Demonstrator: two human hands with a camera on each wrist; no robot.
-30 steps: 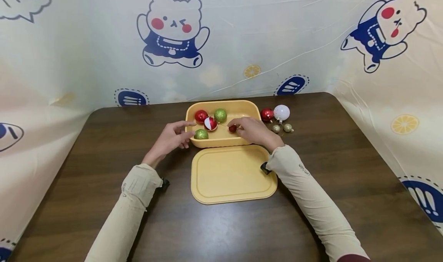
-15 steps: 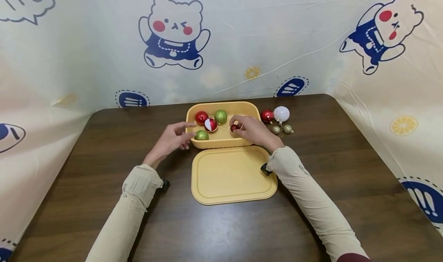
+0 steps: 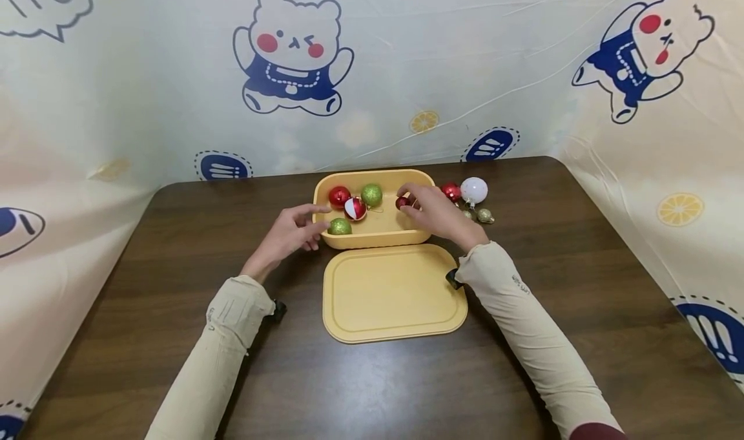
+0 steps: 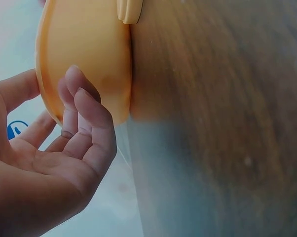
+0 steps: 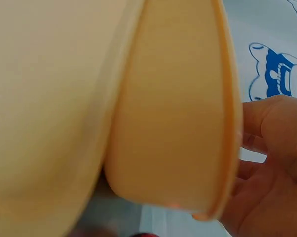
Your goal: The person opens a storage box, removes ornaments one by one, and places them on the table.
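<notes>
In the head view my right hand (image 3: 438, 215) is over the right part of a yellow box, its fingertips pinching a small dark red Christmas bauble (image 3: 402, 203). My left hand (image 3: 289, 228) is at the box's left end; thumb and index finger reach over the rim (image 4: 44, 96) while the other fingers bend loosely outside the wall. Inside the box (image 3: 378, 238) lie a red bauble (image 3: 340, 197), a red-and-white one (image 3: 355, 209), a green glitter bauble (image 3: 372, 194) and another green bauble (image 3: 340, 226). The right wrist view shows the box wall, with the bauble hidden behind it.
A flat yellow lid (image 3: 395, 293) lies on the dark wooden table (image 3: 372, 388) just before the box. Right of the box are a red bauble (image 3: 451, 191), a white bauble (image 3: 474, 190) and small gold ones (image 3: 485, 216). A printed cloth (image 3: 383, 52) hangs behind.
My right hand has shifted to the right and slightly away from me inside the box, carrying the small dark red bauble along. The left hand stays at the rim.
</notes>
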